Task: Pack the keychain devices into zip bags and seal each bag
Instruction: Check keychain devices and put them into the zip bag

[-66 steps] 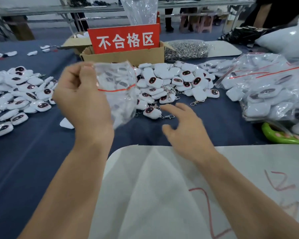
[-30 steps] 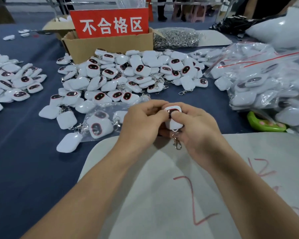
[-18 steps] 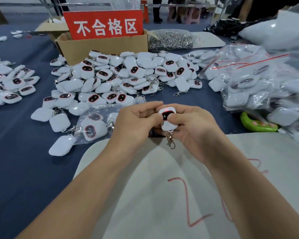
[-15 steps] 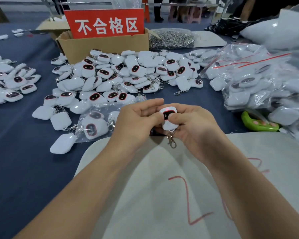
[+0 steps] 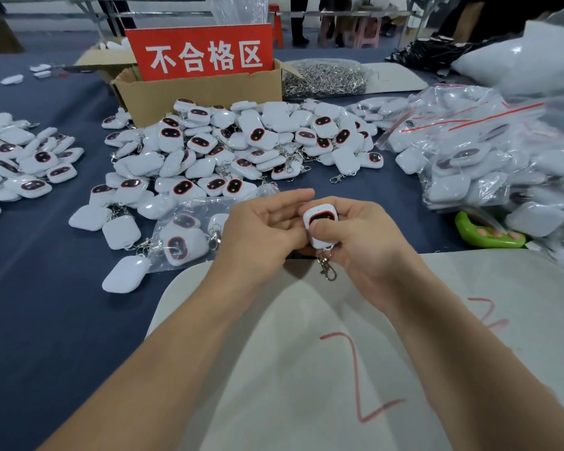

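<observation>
The right hand [image 5: 358, 242] holds one white device [image 5: 321, 227] above the near edge of the table [image 5: 46, 304], fingers wrapped behind it and the thumb pressed on its dark, red-rimmed face. Its metal clasp [image 5: 328, 270] hangs free below. The left hand [image 5: 261, 229] sits just beside it, fingers curled toward the device's left edge with the index finger straighter on top; I cannot tell whether it grips the device or only touches it.

Left of the hands a zip bag [image 5: 189, 236] lies flat on the table with a few devices inside. Beyond it spreads a loose pile [image 5: 241, 148] of devices, reaching to a cardboard box [image 5: 199, 92] with a red sign [image 5: 202, 53]. Filled bags [image 5: 485, 157] are heaped at the right. A white sheet [image 5: 339, 353] with red marks lies under the forearms.
</observation>
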`<action>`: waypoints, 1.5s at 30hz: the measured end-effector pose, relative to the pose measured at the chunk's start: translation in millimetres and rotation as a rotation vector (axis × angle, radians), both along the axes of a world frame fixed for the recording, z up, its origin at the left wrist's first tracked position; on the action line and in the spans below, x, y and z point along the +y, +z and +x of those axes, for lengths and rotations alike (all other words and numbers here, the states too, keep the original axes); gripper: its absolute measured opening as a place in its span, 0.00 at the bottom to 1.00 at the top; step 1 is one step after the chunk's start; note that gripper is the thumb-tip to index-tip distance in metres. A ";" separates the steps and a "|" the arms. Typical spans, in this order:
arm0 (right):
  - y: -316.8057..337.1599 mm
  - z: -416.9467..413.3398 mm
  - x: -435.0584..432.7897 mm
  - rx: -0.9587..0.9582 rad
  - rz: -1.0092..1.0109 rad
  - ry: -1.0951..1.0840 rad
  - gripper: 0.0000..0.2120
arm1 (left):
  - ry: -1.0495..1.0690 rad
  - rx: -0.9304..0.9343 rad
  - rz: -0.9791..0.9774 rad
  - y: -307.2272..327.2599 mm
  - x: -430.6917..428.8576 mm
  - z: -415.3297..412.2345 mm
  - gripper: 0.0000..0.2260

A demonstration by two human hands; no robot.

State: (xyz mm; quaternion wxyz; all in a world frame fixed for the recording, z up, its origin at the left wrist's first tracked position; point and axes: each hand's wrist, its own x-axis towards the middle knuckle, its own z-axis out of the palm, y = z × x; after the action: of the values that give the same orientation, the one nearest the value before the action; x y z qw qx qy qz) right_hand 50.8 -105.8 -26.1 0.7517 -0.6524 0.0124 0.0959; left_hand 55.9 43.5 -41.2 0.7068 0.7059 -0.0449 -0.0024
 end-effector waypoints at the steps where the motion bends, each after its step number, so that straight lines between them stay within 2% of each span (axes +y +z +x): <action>1: -0.1 0.6 0.3 0.000 -0.014 -0.015 0.10 | -0.002 -0.004 0.006 0.3 -0.7 -0.1 0.24; 6: 0.2 1.5 2.3 -0.010 -0.023 -0.012 0.09 | 0.024 -0.003 0.012 1.0 -1.5 1.1 0.23; 12: 1.5 3.1 3.9 0.016 0.064 0.086 0.19 | 0.136 -0.056 0.117 3.1 0.2 -0.5 0.26; 21: -2.9 3.8 0.7 -0.028 0.015 0.085 0.17 | 0.139 -0.080 0.165 4.5 -2.9 0.6 0.25; 23: -2.5 3.1 -0.8 -0.046 -0.029 0.096 0.15 | 0.127 -0.095 0.201 4.1 -4.6 0.5 0.22; 27: -2.1 2.1 1.8 -0.099 -0.136 -0.040 0.12 | 0.142 -0.213 0.255 7.2 -7.4 -5.8 0.16; 30: -0.5 3.7 0.4 -0.105 -0.091 -0.207 0.09 | 0.194 -0.241 0.203 7.8 -2.8 -4.4 0.11; 34: 2.3 1.7 -3.7 -0.157 0.031 -0.159 0.08 | 0.287 -0.245 0.217 5.7 2.2 -4.5 0.15; 39: 2.0 -0.5 -5.2 -0.222 -0.007 -0.184 0.12 | 0.320 -0.377 0.328 9.4 -0.1 -10.0 0.09; 42: 4.3 -0.9 -6.9 -0.277 -0.037 -0.207 0.15 | 0.276 -0.504 0.406 14.1 -0.5 -16.5 0.16; 45: 5.6 -0.2 -6.7 -0.299 -0.092 -0.197 0.13 | 0.274 -0.489 0.371 13.4 -0.2 -15.5 0.14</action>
State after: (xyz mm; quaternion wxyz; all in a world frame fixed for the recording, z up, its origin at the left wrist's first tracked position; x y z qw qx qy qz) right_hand 50.6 -112.5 -20.5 0.7201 -0.6889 -0.0309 -0.0768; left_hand 40.4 43.3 -27.8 0.5282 0.8018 -0.1165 0.2540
